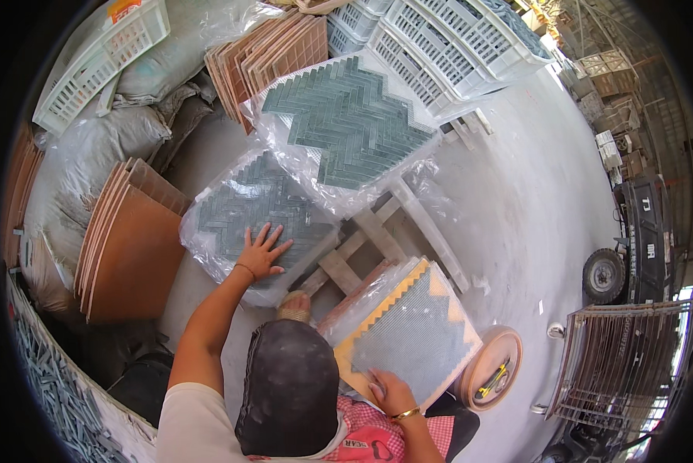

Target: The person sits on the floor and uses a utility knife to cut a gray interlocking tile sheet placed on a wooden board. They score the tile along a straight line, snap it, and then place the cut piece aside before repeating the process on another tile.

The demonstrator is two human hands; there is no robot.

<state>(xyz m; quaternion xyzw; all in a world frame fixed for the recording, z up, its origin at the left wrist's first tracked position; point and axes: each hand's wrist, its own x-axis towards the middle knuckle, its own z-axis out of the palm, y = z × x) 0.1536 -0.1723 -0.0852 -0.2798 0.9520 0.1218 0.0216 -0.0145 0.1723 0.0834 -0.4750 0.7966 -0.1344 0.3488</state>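
Mesh-faced panel (416, 328) lies beside a brown disc (502, 345). From afar, I see the right hand (393, 393) curled at its near edge but cannot tell whether it grips. The left hand (261, 256) rests splayed, grasping nothing, on plastic-wrapped herringbone tiles (242, 204).

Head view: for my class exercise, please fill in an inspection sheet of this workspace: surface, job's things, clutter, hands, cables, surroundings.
Surface: pale grey floor, slatted wooden pallet.
Job's things: green herringbone tile sheet; grey herringbone tile sheet under clear plastic; square grey mesh-textured panel with yellow-orange zigzag borders.
Clutter: yellow-and-black hand tool on a round tan disc; brown rectangular boards standing at left.
Hands: left hand spread flat on the plastic-covered sheet; right hand at the panel's lower edge, grip unclear.
Cables: nothing seen.
Surroundings: white slatted plastic crates; dark vehicle with black tyre.
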